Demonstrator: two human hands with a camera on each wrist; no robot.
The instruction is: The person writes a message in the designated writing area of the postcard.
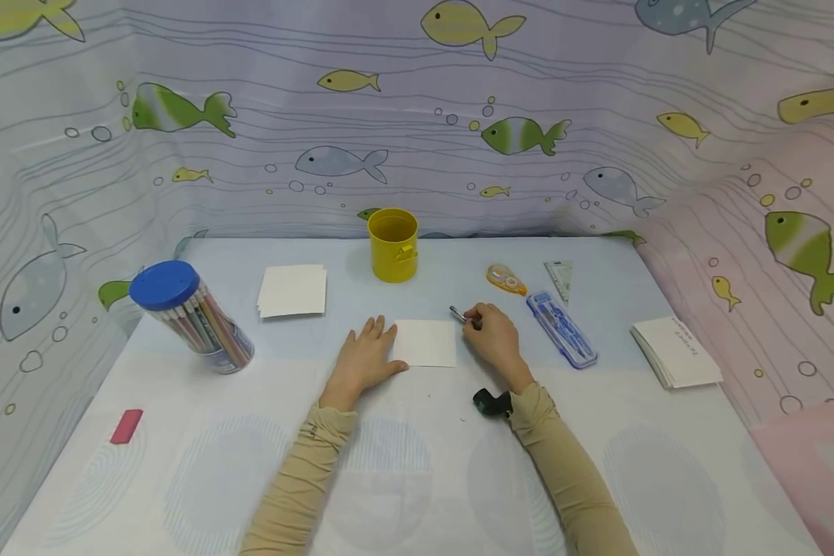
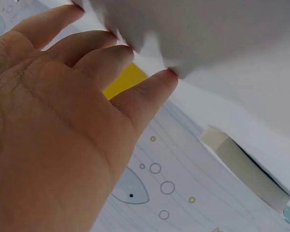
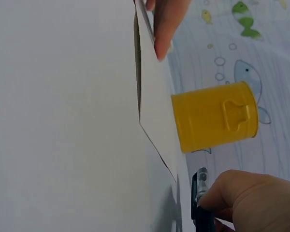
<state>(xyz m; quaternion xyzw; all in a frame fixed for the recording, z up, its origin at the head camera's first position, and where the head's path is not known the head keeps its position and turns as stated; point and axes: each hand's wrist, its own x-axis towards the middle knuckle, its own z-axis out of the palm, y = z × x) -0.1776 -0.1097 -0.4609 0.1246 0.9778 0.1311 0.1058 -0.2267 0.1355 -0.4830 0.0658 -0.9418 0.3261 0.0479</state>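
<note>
A square white card (image 1: 425, 344) lies between the two hands in the head view. At its left edge my left hand (image 1: 366, 359) rests with spread fingers, fingertips pressing down in the left wrist view, where the palm (image 2: 53, 121) fills the left side. My right hand (image 1: 495, 337), just right of the card, pinches a pen (image 1: 456, 313) with a clear end and dark body. In the right wrist view the same pen (image 3: 201, 186) sits between thumb and fingers, and the card (image 3: 157, 106) has a slightly raised edge.
Behind stands a yellow bucket (image 1: 393, 262), left of it a stack of white cards (image 1: 293, 291). A blue-lidded pencil tub (image 1: 201, 324) and red block (image 1: 127, 426) lie left. Right are correction tape (image 1: 506, 279), set square (image 1: 560, 278), blue case (image 1: 561, 329), written cards (image 1: 677, 353).
</note>
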